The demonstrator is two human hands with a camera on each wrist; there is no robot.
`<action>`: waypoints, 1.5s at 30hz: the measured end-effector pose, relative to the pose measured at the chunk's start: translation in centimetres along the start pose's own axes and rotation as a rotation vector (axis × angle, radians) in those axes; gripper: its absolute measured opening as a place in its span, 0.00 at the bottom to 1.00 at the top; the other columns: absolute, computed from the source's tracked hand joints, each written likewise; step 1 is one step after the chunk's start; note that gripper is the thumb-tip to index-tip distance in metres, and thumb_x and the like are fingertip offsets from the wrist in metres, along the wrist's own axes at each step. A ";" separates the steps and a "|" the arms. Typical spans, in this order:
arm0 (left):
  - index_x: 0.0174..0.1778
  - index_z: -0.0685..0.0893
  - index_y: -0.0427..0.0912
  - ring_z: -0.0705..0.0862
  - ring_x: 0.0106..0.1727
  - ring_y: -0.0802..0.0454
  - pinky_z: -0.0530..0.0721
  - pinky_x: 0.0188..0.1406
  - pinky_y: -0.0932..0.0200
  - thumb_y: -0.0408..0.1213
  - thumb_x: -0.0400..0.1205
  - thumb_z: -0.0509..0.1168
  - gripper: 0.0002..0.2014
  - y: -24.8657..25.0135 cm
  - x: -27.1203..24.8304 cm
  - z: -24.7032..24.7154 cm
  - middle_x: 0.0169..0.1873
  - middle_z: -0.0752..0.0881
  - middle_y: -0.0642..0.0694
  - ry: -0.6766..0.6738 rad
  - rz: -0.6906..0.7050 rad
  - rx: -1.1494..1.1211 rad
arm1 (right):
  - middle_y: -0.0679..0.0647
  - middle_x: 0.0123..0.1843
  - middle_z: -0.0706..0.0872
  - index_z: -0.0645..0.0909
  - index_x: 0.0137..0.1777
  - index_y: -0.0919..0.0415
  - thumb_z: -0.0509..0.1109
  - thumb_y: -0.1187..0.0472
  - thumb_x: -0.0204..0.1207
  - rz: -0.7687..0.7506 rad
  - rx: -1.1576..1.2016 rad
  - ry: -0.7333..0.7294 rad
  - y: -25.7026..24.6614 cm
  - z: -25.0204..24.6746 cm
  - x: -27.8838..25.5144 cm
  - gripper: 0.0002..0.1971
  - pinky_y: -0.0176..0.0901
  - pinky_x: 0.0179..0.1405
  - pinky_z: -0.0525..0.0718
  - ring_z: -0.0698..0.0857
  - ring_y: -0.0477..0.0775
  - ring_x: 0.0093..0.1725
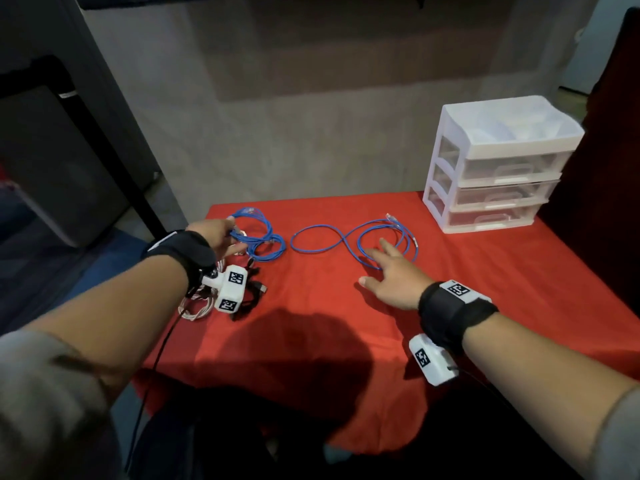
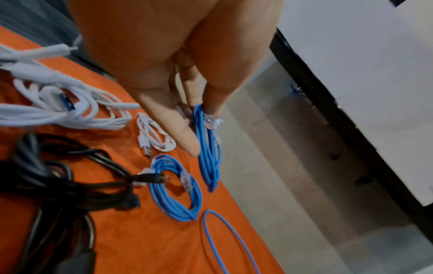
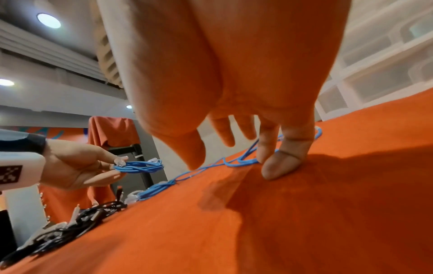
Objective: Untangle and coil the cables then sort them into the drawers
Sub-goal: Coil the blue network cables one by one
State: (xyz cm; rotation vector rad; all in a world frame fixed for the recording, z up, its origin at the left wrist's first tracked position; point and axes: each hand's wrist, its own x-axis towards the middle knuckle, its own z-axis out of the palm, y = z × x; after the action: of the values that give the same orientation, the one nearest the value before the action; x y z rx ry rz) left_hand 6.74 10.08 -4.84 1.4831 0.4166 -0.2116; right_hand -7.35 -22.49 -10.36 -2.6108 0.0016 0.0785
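My left hand [image 1: 221,237] [image 2: 194,118] pinches a coiled blue network cable [image 2: 208,148] [image 3: 140,166] and holds it just above the red cloth at the far left. A second blue coil [image 1: 268,249] [image 2: 175,191] lies on the cloth beside it. A loose blue cable [image 1: 353,237] [image 3: 234,161] sprawls in loops mid-table. My right hand [image 1: 388,275] [image 3: 269,153] is spread flat, fingers straight, with fingertips [image 3: 280,165] pressing on the cloth at that cable's near loop. The white drawer unit [image 1: 495,168], all three drawers closed, stands at the far right.
White cables [image 2: 70,103] [image 1: 197,306] and a tangle of black cables [image 2: 70,181] [image 3: 70,224] lie at the table's left edge under my left wrist. A small white USB cable [image 2: 154,137] lies near them. The red cloth [image 1: 346,341] drops off at the front edge.
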 end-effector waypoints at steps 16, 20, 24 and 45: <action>0.55 0.90 0.48 0.80 0.67 0.37 0.74 0.73 0.55 0.53 0.80 0.66 0.16 -2.5 -1.3 1.1 0.62 0.82 0.35 0.376 0.473 0.823 | 0.44 0.32 0.86 0.83 0.37 0.53 0.79 0.58 0.74 0.071 0.098 -0.033 2.6 0.5 -0.9 0.08 0.42 0.45 0.83 0.84 0.45 0.36; 0.50 0.90 0.40 0.85 0.46 0.55 0.80 0.48 0.64 0.39 0.86 0.67 0.08 -4.8 -9.4 5.2 0.44 0.89 0.43 0.036 0.709 0.594 | 0.47 0.31 0.86 0.85 0.36 0.59 0.82 0.60 0.74 0.055 0.409 0.129 1.3 -0.1 -4.0 0.10 0.37 0.34 0.76 0.78 0.41 0.29; 0.52 0.87 0.34 0.77 0.34 0.61 0.76 0.39 0.66 0.33 0.86 0.66 0.07 -8.9 -15.1 9.8 0.35 0.84 0.47 -0.405 0.562 0.480 | 0.57 0.31 0.79 0.82 0.43 0.66 0.75 0.64 0.82 0.039 0.833 0.162 -2.6 -3.3 -6.4 0.07 0.35 0.20 0.68 0.70 0.45 0.22; 0.48 0.86 0.43 0.89 0.58 0.47 0.87 0.59 0.43 0.45 0.90 0.59 0.13 -7.5 -17.6 7.3 0.47 0.89 0.45 -0.264 0.432 -0.045 | 0.54 0.30 0.77 0.83 0.45 0.63 0.71 0.64 0.83 0.088 0.959 0.400 -3.4 -10.8 -10.8 0.05 0.38 0.20 0.74 0.74 0.48 0.23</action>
State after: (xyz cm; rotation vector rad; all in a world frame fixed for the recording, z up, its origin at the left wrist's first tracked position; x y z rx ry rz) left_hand -11.16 0.20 -4.49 1.4411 -0.1138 -0.0511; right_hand -17.47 -25.12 1.24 -1.6295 0.2349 -0.3345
